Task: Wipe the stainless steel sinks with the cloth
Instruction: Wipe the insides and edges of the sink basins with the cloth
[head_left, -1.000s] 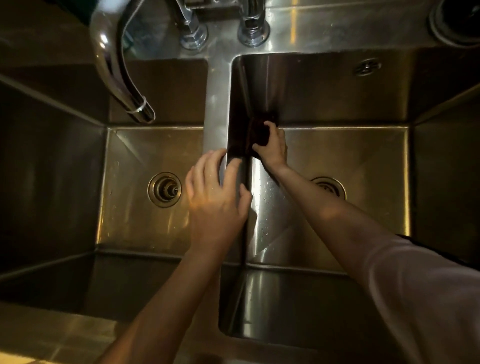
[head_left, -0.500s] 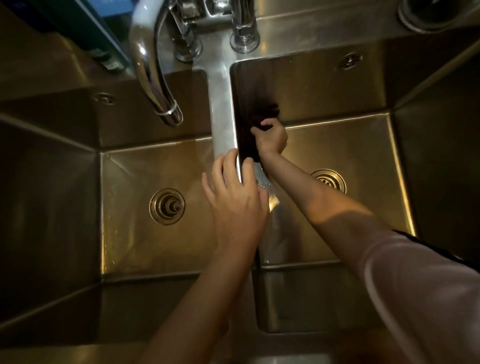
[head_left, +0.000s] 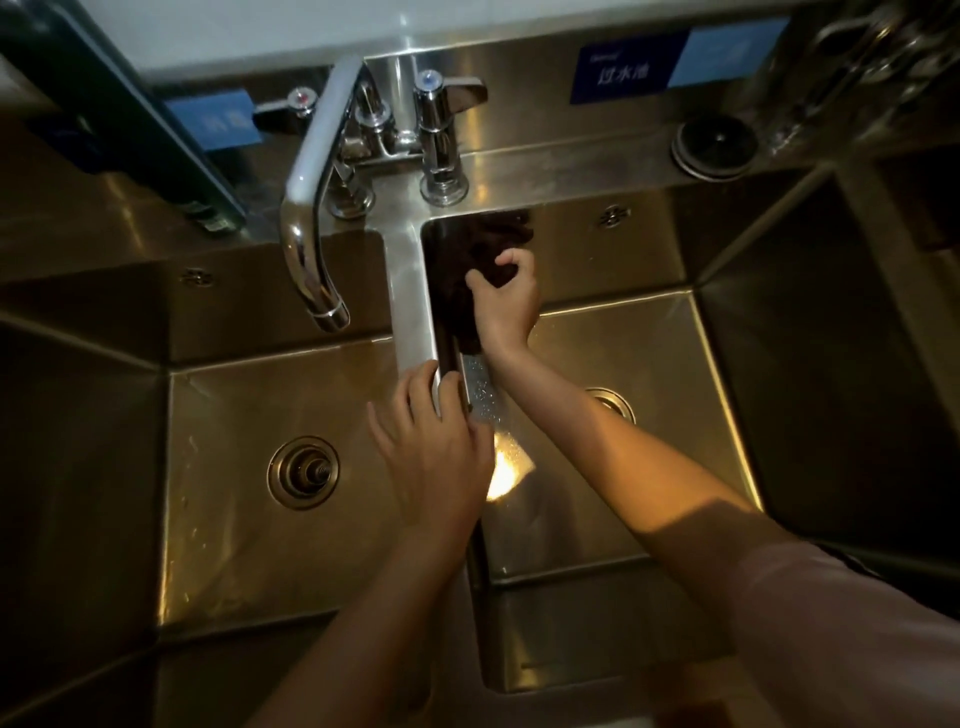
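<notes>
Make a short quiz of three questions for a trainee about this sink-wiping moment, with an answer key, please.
1. True or false: the right hand grips the dark cloth against the left inner wall of the right sink.
2. Where does the left hand rest? A) on the faucet spout B) on the divider between the two sinks C) in the left sink's drain
3. Fill in: the faucet spout hangs over the ______ sink.

Key: 1 true; 2 B, on the divider; 3 left, its outlet is above the left sink.
</notes>
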